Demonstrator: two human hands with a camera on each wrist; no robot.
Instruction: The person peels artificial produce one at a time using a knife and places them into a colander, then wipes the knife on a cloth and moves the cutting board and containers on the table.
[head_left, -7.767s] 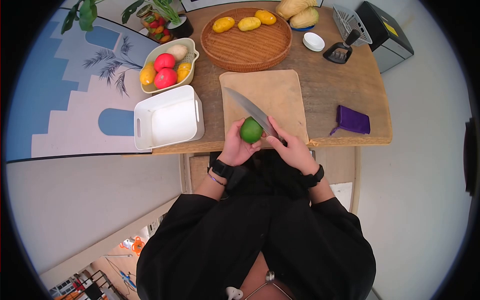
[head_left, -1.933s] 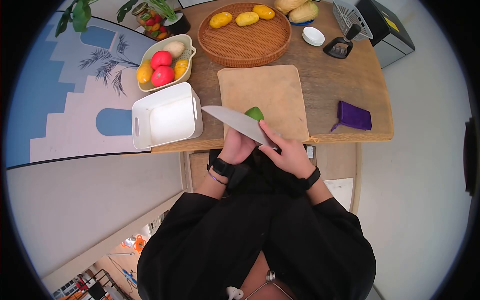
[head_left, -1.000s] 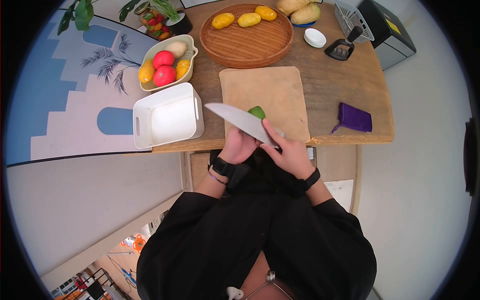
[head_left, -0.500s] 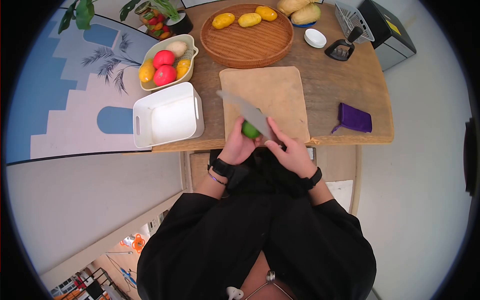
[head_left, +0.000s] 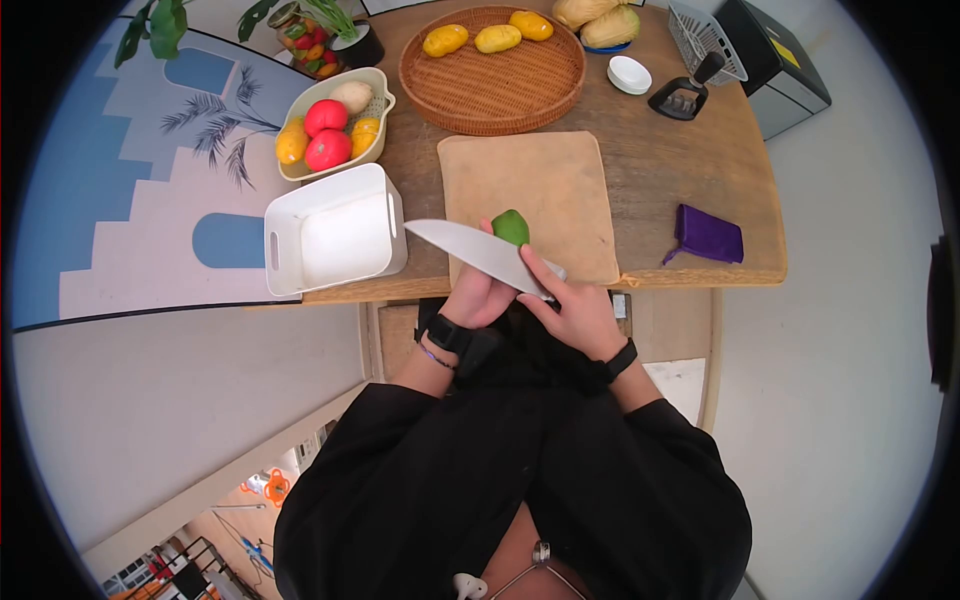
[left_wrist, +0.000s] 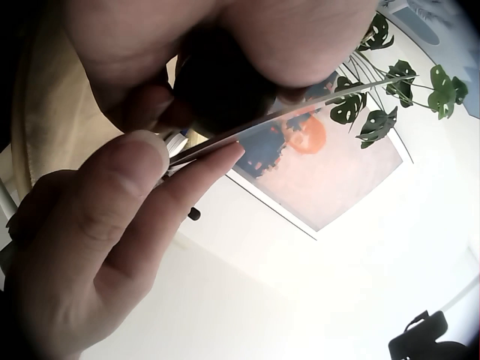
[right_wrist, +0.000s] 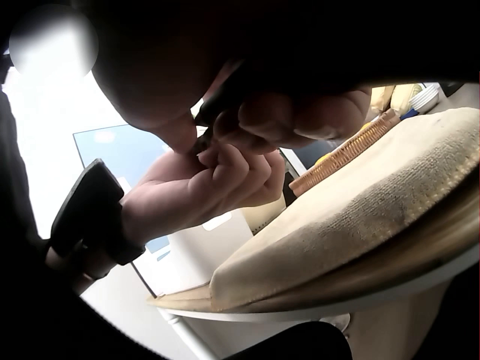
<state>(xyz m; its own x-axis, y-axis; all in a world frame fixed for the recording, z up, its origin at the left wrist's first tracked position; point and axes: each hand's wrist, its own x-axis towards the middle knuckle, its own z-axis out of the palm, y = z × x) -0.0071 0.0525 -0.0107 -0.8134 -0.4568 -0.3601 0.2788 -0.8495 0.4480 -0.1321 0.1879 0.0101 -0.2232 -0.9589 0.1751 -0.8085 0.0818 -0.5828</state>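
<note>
My left hand (head_left: 477, 298) holds a round green fruit (head_left: 511, 227) over the near part of a beige cloth mat (head_left: 545, 170). My right hand (head_left: 585, 318) grips a large kitchen knife (head_left: 465, 246), its index finger laid along the blade. The broad blade points left and slants across in front of the fruit, covering its lower side and part of the left fingers. In the left wrist view the knife blade (left_wrist: 315, 101) appears nearly edge-on, right beside the dark, shadowed fruit (left_wrist: 225, 82). Both hands are close together in the right wrist view, where the fruit is hidden.
A white bin (head_left: 345, 235) stands left of the mat, with a colander (head_left: 382, 100) of red and yellow produce behind it. A wicker tray (head_left: 490, 95) bears 3 yellow items. To the right lie a purple pouch (head_left: 708, 235) and a black-handled tool (head_left: 683, 98).
Since half a second ago the knife tip has swung left and toward the body, the blade now covering the fruit's near side. The fruit shows farther forward. Earlier frames show the blade at both slants.
</note>
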